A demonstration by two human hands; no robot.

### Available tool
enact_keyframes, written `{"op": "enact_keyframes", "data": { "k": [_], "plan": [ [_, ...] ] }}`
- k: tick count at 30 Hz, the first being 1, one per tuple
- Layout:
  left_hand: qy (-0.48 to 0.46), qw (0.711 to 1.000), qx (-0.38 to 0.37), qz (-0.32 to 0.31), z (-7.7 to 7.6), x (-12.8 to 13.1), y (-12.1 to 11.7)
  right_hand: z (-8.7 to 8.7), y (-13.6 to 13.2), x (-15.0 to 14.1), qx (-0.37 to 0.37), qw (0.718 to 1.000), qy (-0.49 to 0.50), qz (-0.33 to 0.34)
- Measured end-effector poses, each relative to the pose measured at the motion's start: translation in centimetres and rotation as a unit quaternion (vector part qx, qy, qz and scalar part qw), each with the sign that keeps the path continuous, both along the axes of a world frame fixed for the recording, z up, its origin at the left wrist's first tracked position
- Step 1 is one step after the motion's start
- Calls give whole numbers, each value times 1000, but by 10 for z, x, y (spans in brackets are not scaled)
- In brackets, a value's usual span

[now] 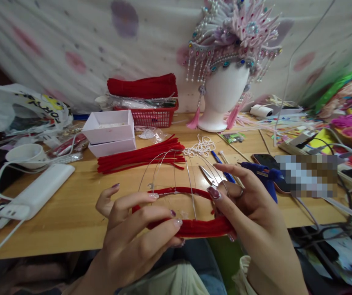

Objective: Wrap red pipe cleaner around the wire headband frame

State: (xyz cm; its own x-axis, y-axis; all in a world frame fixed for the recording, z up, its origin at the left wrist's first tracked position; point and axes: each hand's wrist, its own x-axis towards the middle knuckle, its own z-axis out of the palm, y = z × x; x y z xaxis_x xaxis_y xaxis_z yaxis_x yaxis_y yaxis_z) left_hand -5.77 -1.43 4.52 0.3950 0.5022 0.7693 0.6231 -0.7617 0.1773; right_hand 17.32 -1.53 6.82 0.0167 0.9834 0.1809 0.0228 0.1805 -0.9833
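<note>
Red fuzzy band, ring-shaped, fitted with a cage of thin wires arching above; held level over the near edge of the wooden bench, mid-scene.

Left hand: fingers spread and half curled, gripping the band's near left side.

Right hand: partly open, index finger raised clear of the thumb, grasping the band's right side.

Just beyond: red fuzzy stems, one loose bundle; white bead strings, heaped; scissors; blue pen.

Right: blue glue gun, beside a dark phone.

Left: white power strip, lying aslant; white cup.

Far left of centre: two white boxes, stacked; red basket, more red stems on top.

Far right of centre: white mannequin head, upright, wearing a pink beaded headdress with tassels.

Behind: pale floral cloth.
</note>
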Motion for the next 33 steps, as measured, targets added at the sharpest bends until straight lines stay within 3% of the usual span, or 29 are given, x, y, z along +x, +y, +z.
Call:
{"op": "enact_keyframes", "data": {
  "k": [10, 21, 25, 30, 33],
  "plan": [
    [-67, 993, -95, -17, 8, 4, -6, -3, 0, -8, 50, 997, -15, -49],
    [-61, 991, -115, -16, 10, 4, -9, -6, -2, -18, 123, 986, -41, -110],
    [-75, 990, -120, -11, 9, 4, -9, -7, -4, -18, 124, 985, -45, -111],
    [7, 995, -94, -32, 6, -4, -4, -9, -6, -20, 100, 986, -48, -121],
    [-2, 995, -97, -16, 2, -4, -3, -9, -5, -21, 89, 988, -49, -115]
  ]
}}
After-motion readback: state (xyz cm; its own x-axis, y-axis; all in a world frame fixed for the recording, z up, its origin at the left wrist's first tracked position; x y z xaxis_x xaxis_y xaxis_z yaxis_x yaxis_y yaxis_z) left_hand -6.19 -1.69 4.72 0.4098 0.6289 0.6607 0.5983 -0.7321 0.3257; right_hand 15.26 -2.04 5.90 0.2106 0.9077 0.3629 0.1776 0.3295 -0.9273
